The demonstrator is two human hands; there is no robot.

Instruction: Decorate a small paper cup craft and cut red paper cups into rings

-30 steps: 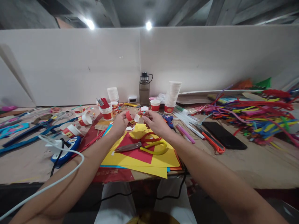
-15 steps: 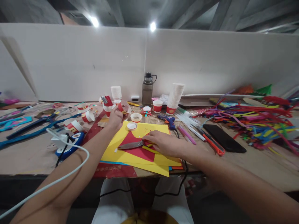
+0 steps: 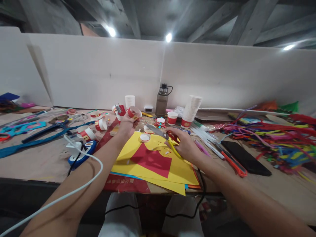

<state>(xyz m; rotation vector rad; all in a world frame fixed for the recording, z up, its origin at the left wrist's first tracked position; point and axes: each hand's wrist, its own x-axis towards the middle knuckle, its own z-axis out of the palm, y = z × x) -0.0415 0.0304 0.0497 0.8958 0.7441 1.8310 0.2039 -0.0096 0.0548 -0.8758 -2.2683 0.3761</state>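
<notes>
Between the fingers of my left hand [image 3: 128, 124] is a cut ring of red-and-white paper cup [image 3: 134, 113], held up above the table. My right hand [image 3: 181, 140] grips yellow-handled scissors [image 3: 158, 131], raised over the yellow paper, their blades pointing left toward the cup ring. Below them a piece of red paper [image 3: 153, 161] lies on yellow sheets [image 3: 138, 143]. A small cut cup bottom [image 3: 145, 138] rests at the sheets' far edge, with a shallow cut cup [image 3: 149, 129] just behind it, partly covered by the blades.
At the back stand a dark bottle [image 3: 162, 102], a cup stack [image 3: 192, 110] and a single red cup [image 3: 172, 118]. To the right lie a box cutter [image 3: 234, 164], a phone [image 3: 245, 157] and colourful pipe cleaners [image 3: 276, 138]. A power strip [image 3: 82, 154] with a white cable sits left.
My right hand has lifted the scissors off the red paper and brought them up toward the cup ring. My left hand still holds the ring. The view has shifted slightly.
</notes>
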